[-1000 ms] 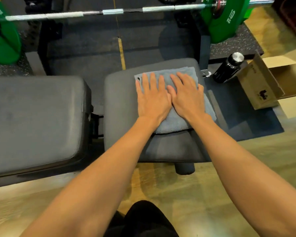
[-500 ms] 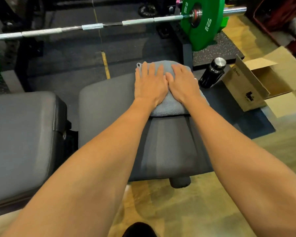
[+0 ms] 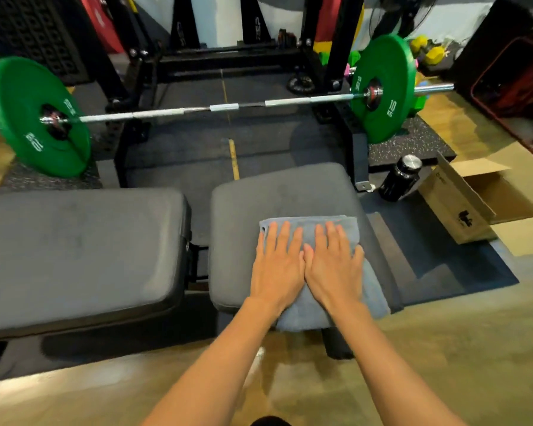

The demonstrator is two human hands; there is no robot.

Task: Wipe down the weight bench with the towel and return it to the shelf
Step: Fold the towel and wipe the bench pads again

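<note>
A folded grey-blue towel (image 3: 348, 224) lies on the near right part of the dark grey seat pad (image 3: 274, 192) of the weight bench. Its near edge hangs over the pad's front. My left hand (image 3: 277, 265) and my right hand (image 3: 334, 267) press flat on the towel side by side, fingers straight and pointing away from me. The long back pad (image 3: 80, 250) of the bench lies to the left, split from the seat by a narrow gap. No shelf can be told apart in this view.
A barbell (image 3: 222, 107) with green 10 kg plates (image 3: 382, 87) rests across the rack beyond the bench. A black bottle (image 3: 400, 176) and an open cardboard box (image 3: 468, 204) stand on the floor to the right. Wooden floor lies in front.
Both hands slid the towel away to the seat's far edge, then drew it back toward me to the near edge. The view has tilted up, showing the rack.
</note>
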